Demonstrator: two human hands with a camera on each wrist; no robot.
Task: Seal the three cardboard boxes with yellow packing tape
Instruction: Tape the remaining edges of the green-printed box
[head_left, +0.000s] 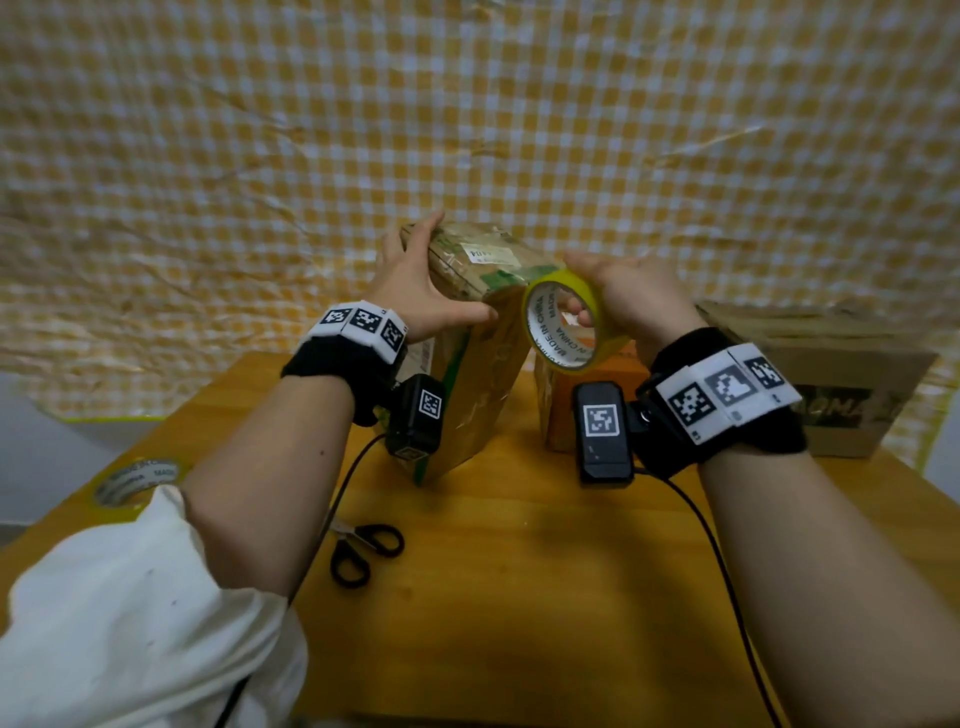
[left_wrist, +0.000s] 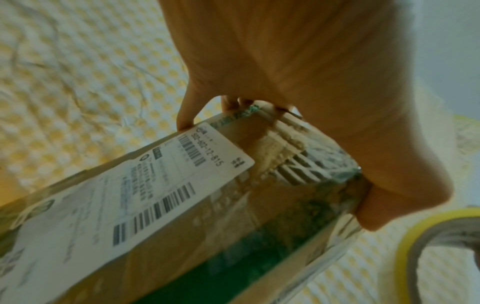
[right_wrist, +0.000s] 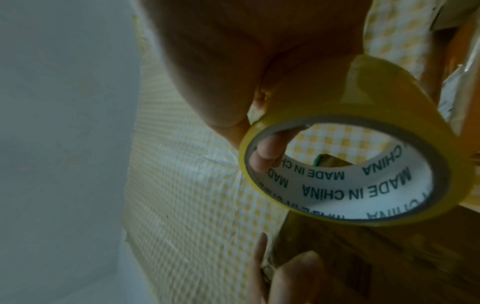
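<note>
Boxes: three cardboard boxes on the wooden table (head_left: 519, 571): a tall box (head_left: 467, 374) at centre, an orange box (head_left: 587, 400) just right of it, and a wide box (head_left: 831, 374) at the far right edge.
Tape rolls: two. A yellow tape roll (head_left: 563, 322) is in hand; a spare roll (head_left: 136, 480) lies flat near the table's left edge.
Scissors: one pair of scissors (head_left: 363, 553), black-handled, flat on the table in front of the tall box.
Tall box axis: it stands on end, long axis upright and leaning to the left; a white label (left_wrist: 145, 185) runs along its side.
Left hand: the left hand (head_left: 415, 291) clasps the tall box's top corner, fingers over the far edge, thumb pressed on the near face.
Right hand: the right hand (head_left: 623, 296) grips the yellow tape roll, a finger through its core, thumb outside; the roll stands on edge against the tall box's top right edge, its hole facing the person.
Open room: bare tabletop lies between the boxes and the near edge.
</note>
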